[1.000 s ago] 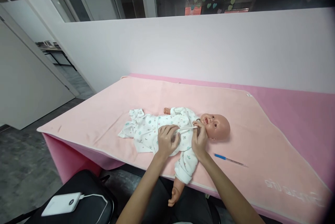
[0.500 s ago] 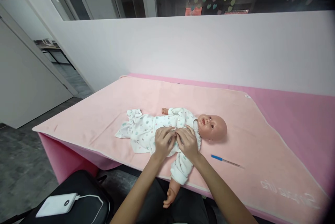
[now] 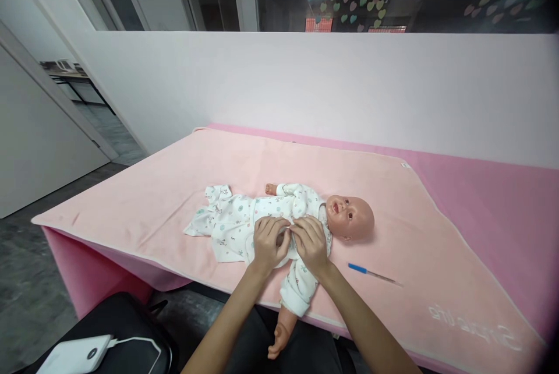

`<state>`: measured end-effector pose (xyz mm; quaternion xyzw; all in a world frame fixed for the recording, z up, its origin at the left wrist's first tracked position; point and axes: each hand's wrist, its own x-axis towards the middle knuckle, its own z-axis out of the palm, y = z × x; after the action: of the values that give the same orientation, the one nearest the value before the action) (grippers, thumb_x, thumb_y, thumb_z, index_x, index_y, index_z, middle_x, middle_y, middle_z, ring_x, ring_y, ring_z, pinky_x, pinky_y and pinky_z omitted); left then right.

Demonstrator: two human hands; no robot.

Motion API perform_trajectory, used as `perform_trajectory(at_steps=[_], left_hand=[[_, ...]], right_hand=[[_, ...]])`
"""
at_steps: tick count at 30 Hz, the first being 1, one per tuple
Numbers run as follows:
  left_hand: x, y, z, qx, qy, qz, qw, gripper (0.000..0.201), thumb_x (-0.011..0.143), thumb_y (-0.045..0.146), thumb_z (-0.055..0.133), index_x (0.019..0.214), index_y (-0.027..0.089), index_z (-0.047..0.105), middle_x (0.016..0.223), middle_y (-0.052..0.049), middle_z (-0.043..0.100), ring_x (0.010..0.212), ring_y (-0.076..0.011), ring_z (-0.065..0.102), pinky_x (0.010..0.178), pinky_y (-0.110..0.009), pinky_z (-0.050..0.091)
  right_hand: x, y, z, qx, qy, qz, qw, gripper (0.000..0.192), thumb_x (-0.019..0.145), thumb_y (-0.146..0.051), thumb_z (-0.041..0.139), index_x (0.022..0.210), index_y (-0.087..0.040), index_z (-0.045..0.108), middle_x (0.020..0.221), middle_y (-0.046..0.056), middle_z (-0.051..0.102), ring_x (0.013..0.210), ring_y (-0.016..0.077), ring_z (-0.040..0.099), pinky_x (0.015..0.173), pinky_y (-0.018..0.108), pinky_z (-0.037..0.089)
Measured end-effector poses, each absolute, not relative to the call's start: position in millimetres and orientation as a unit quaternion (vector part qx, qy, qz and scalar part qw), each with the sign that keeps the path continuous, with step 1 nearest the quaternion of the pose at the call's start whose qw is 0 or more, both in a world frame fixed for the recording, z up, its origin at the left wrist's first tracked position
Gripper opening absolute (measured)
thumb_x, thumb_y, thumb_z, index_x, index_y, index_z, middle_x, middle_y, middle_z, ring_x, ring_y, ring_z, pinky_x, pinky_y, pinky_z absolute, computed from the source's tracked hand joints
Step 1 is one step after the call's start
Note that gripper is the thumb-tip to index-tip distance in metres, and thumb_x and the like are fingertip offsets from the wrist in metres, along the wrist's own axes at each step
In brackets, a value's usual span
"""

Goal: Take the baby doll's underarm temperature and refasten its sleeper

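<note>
A baby doll (image 3: 354, 219) lies face up on a pale pink blanket (image 3: 148, 199), its head toward the right. It wears a white baby outfit (image 3: 229, 223) with small printed figures, whose lower part spreads flat to the left. My left hand (image 3: 268, 241) and my right hand (image 3: 311, 240) meet over the doll's chest. The fingers of both are closed in a pinch on the front of the outfit, fingertips nearly touching. The exact bit of cloth or fastening between them is hidden. One doll arm (image 3: 283, 333) hangs over the table's near edge.
To the right of the doll lies a thin pen-like tool (image 3: 358, 268) with a blue end. A white power bank (image 3: 76, 355) with a cable rests on a black seat or bag (image 3: 131, 318) at lower left. A white wall (image 3: 305, 83) stands behind the table.
Both hands stay at the doll's chest, with only slight finger movement. The whole view has shifted a little, so everything on the table appears slightly further left and lower.
</note>
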<state>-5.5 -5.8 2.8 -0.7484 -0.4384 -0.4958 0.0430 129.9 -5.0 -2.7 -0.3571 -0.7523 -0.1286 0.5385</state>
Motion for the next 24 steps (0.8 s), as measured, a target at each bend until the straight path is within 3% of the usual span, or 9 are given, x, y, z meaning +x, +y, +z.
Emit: perform_trajectory(at_steps=[13, 19, 24], left_hand=[[-7, -5, 3, -0.766, -0.402, -0.500, 0.029, 0.012, 0.079, 0.013, 0.050, 0.087, 0.020, 0.056, 0.076, -0.001, 0.064, 0.072, -0.0155, 0.053, 0.073, -0.033, 0.038], [-8, -5, 0, -0.781, -0.401, -0.478, 0.024, 0.016, 0.081, 0.015, 0.049, 0.094, 0.020, 0.057, 0.077, -0.002, 0.063, 0.071, -0.0152, 0.053, 0.072, -0.032, 0.037], [-7, -4, -2, -0.772, -0.401, -0.491, 0.033, 0.009, 0.082, 0.017, 0.050, 0.086, 0.019, 0.058, 0.065, 0.000, 0.058, 0.063, -0.0143, 0.049, 0.068, -0.032, 0.037]], right_hand=[[130, -9, 0, -0.297, -0.753, -0.152, 0.567, 0.024, 0.083, -0.006, 0.047, 0.092, -0.020, 0.064, 0.084, 0.004, 0.069, 0.084, 0.0159, 0.063, 0.078, 0.035, 0.054], [133, -11, -3, -0.315, -0.749, -0.117, 0.572, 0.030, 0.085, -0.006, 0.044, 0.103, -0.020, 0.063, 0.090, 0.006, 0.070, 0.087, 0.0170, 0.065, 0.075, 0.033, 0.056], [131, -8, -13, -0.335, -0.731, -0.125, 0.581, 0.034, 0.084, -0.008, 0.051, 0.115, -0.021, 0.056, 0.090, 0.005, 0.070, 0.083, 0.0167, 0.067, 0.073, 0.030, 0.056]])
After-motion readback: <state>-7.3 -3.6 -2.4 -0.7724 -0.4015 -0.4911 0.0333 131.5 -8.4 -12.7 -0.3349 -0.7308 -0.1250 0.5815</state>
